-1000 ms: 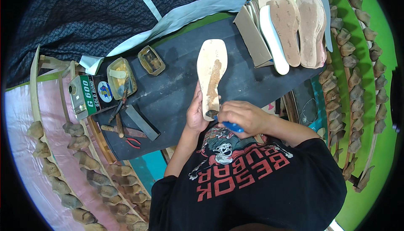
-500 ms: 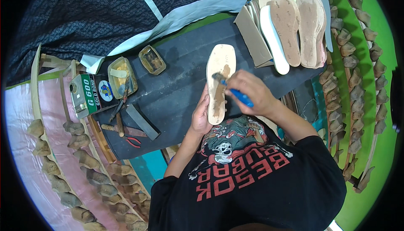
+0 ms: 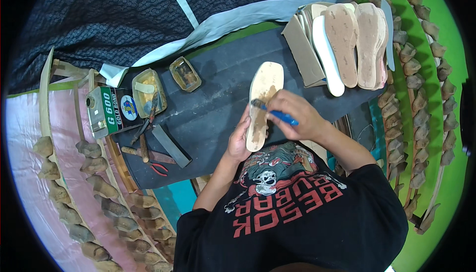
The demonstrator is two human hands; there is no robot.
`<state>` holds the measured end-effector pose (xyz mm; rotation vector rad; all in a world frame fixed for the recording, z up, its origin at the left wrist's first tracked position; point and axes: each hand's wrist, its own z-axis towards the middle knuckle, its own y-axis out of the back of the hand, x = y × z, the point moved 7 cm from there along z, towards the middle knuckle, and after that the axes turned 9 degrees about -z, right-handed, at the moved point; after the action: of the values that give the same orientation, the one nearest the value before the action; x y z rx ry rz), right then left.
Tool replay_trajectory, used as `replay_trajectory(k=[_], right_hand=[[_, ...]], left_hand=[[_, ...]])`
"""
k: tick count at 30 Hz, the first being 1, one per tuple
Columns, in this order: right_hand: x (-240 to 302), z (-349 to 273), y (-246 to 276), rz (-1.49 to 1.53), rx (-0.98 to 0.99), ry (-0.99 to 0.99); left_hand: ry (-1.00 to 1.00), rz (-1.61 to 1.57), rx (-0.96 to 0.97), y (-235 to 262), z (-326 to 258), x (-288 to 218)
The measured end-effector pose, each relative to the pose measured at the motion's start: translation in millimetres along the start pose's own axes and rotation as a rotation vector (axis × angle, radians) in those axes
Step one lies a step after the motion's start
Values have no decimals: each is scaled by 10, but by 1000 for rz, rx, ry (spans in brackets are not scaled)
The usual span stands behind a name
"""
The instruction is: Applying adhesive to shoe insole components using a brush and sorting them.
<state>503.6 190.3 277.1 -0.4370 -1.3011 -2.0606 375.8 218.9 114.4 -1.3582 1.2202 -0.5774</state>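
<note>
Nearest is the person's black T-shirt with a red print. Just past it, the left hand has its grip closed on the lower left edge of a pale insole-shaped piece, held above the dark desk with its broad end leaning right. The right hand has its grip shut around the blue handle of a brush, whose bristles meet the piece's brown patch (an uneven smear). On the desk's left side lie red-handled pliers, a flat grey block and, beside them, tools with wooden handles. Farther up come a green-and-black can and 2 tubs. At the far right, a cardboard box stands beside leaning insoles; beyond the desk hangs dark patterned cloth.
</note>
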Motion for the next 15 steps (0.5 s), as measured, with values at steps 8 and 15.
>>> replay_trajectory(k=[8,15], right_hand=[[45,55,-421,-31,65,9],[100,246,-962,91,240,18]], left_hand=[[-111,-114,-140,292,-80,-48],[-180,-101,-210,848,-445,-227]])
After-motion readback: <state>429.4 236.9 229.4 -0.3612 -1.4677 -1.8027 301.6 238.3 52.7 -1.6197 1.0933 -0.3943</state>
